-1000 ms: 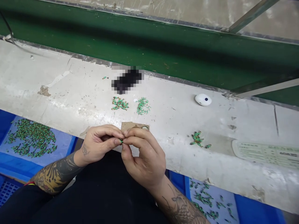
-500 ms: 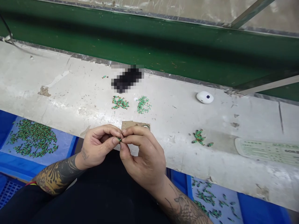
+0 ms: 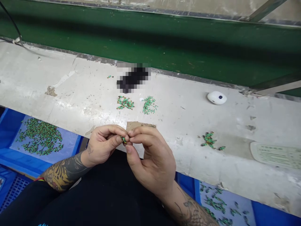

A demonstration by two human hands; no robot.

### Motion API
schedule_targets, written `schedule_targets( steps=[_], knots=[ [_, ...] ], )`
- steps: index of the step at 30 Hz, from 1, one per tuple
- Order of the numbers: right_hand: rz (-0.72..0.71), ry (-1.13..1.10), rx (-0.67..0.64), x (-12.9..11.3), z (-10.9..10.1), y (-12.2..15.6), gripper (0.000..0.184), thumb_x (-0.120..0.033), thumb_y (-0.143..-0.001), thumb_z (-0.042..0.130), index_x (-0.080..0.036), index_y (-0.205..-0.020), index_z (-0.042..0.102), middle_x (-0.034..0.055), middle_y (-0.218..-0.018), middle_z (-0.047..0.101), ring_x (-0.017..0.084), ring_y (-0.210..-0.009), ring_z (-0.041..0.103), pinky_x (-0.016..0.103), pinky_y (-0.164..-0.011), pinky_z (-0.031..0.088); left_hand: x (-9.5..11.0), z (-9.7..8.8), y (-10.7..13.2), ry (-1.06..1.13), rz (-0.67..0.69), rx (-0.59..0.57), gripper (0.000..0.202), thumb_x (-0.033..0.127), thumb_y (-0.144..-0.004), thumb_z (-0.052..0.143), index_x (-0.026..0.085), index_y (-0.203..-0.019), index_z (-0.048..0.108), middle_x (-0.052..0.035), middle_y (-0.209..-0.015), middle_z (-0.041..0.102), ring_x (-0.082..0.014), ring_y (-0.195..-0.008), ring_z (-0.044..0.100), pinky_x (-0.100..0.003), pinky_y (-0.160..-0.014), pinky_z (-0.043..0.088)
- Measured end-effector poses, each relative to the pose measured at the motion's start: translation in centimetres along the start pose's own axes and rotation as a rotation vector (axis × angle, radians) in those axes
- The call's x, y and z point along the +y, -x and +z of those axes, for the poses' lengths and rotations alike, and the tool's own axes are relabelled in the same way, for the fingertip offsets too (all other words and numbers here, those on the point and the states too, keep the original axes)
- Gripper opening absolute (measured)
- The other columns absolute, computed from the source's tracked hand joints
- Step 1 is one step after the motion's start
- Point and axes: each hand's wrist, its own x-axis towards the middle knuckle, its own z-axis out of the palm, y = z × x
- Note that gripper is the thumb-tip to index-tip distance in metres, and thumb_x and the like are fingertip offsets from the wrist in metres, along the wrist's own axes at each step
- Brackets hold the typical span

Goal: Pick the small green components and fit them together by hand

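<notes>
My left hand [image 3: 103, 144] and my right hand [image 3: 150, 157] meet fingertip to fingertip at the near edge of a worn white bench [image 3: 70, 94]. Between the pinched thumbs and forefingers sits one tiny green part [image 3: 123, 139]. Both hands are closed on it. Just behind my right fingers lies a small brown card piece [image 3: 137, 125]. Two small heaps of the same green parts, one [image 3: 125, 102] and another [image 3: 149, 104], lie further back on the bench.
A third small heap [image 3: 208, 139] lies to the right, near a white oval device [image 3: 216, 97] and a printed label [image 3: 277, 155]. A blurred dark object [image 3: 133, 78] sits at the back. Blue trays with green parts stand below, left [image 3: 39, 136] and right [image 3: 218, 204]. A green belt [image 3: 164, 44] runs behind.
The hands keep pinching the green part and barely shift. The view has drifted slightly, so everything appears a little further right.
</notes>
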Motion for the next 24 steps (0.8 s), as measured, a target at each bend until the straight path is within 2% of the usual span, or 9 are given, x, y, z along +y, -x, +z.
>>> schedule_targets(
  steps=[10, 19, 24],
  knots=[
    [0.041, 0.01, -0.021, 0.27, -0.26, 0.06, 0.026, -0.003, -0.084, 0.06, -0.02, -0.103, 0.061, 0.0037, -0.1, 0.06, 0.018, -0.099, 0.061, 0.037, -0.085, 0.056, -0.14, -0.54, 0.01, -0.003, -0.078, -0.014, 0.013, 0.014, -0.083, 0.078, 0.023, -0.092, 0.08, -0.0011, -0.089, 0.075, -0.0096, -0.08, 0.071, -0.018, -0.074, 0.058],
    [0.028, 0.068, -0.034, 0.18, -0.45, -0.2, 0.021, -0.006, -0.086, 0.059, -0.02, -0.101, 0.061, 0.0031, -0.097, 0.061, 0.017, -0.096, 0.063, 0.035, -0.084, 0.055, -0.21, -0.72, 0.11, -0.05, -0.049, -0.046, 0.016, 0.012, -0.085, 0.075, 0.025, -0.093, 0.079, -0.0003, -0.092, 0.074, -0.0105, -0.084, 0.07, -0.021, -0.077, 0.057],
    [-0.001, 0.163, -0.018, -0.02, -0.44, -0.23, 0.014, -0.007, -0.087, 0.06, -0.02, -0.093, 0.061, 0.0035, -0.097, 0.063, 0.016, -0.094, 0.064, 0.031, -0.084, 0.054, -0.39, -0.87, 0.17, -0.09, -0.019, -0.053, 0.019, 0.01, -0.086, 0.074, 0.026, -0.095, 0.079, -0.0013, -0.096, 0.074, -0.0107, -0.09, 0.069, -0.019, -0.081, 0.056]
  ],
)
